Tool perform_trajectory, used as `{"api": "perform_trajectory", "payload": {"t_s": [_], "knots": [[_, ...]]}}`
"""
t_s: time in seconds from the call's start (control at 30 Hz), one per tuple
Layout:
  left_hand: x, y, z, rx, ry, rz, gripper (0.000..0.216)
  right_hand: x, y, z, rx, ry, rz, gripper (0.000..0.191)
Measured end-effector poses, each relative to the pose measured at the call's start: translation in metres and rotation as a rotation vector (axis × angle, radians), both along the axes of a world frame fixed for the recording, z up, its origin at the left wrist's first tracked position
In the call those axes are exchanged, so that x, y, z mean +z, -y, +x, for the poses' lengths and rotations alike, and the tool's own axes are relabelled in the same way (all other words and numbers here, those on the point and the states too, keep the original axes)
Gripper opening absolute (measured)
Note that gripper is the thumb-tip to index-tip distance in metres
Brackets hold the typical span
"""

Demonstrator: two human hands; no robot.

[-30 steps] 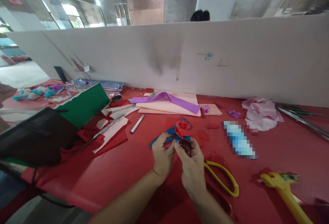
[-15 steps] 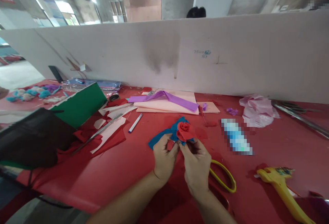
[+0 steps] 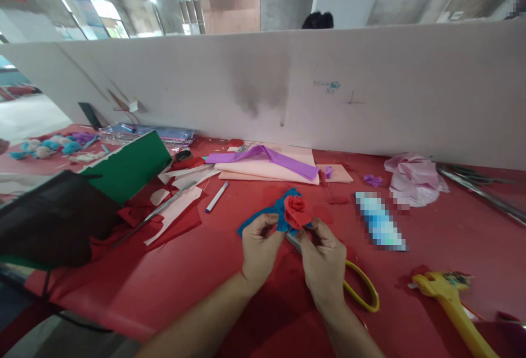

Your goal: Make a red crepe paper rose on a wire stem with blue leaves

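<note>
A handmade red rose of paper or cloth is held up between my two hands. Around and behind it shows crinkled blue material; whether the two are joined I cannot tell. My left hand is closed, pinching the rose's lower left side. With thumb and fingers together, my right hand grips its lower right edge. Under the right hand lie scissors with a yellow handle, partly covered. A yellow hot glue gun rests further right.
Peach sheets with a purple strip lie ahead. A white marker, pale and red scraps, a green board and a dark bag are leftward. Pink film is at right. A white partition closes the back.
My right hand has shifted slightly right and down, and my hands are a little further apart. The scissors' blade now shows between them. The rose is still held.
</note>
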State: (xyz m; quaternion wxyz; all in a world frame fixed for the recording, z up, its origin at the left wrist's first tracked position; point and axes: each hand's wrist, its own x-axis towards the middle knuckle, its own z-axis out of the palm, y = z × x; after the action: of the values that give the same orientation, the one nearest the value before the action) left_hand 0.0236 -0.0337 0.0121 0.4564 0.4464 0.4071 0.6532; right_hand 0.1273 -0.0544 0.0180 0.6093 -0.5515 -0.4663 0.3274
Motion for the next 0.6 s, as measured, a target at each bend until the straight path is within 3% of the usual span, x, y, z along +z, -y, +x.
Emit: {"api": "perform_trajectory", "payload": {"t_s": [0.2, 0.3, 0.5, 0.6], "knots": [[0.009, -0.01, -0.004, -0.256, 0.279, -0.155, 0.027, 0.008, -0.005, 0.01, -0.007, 0.154, 0.078, 0.012], [0.009, -0.015, -0.009, -0.371, 0.276, -0.192, 0.02, 0.01, -0.007, 0.014, -0.011, 0.193, 0.09, 0.012], [0.003, -0.019, -0.019, -0.407, 0.148, -0.09, 0.014, 0.012, -0.009, 0.016, 0.106, 0.25, 0.248, 0.01], [-0.002, -0.02, -0.021, -0.405, 0.134, -0.037, 0.01, 0.014, -0.008, 0.014, 0.096, 0.254, 0.28, 0.01]]}}
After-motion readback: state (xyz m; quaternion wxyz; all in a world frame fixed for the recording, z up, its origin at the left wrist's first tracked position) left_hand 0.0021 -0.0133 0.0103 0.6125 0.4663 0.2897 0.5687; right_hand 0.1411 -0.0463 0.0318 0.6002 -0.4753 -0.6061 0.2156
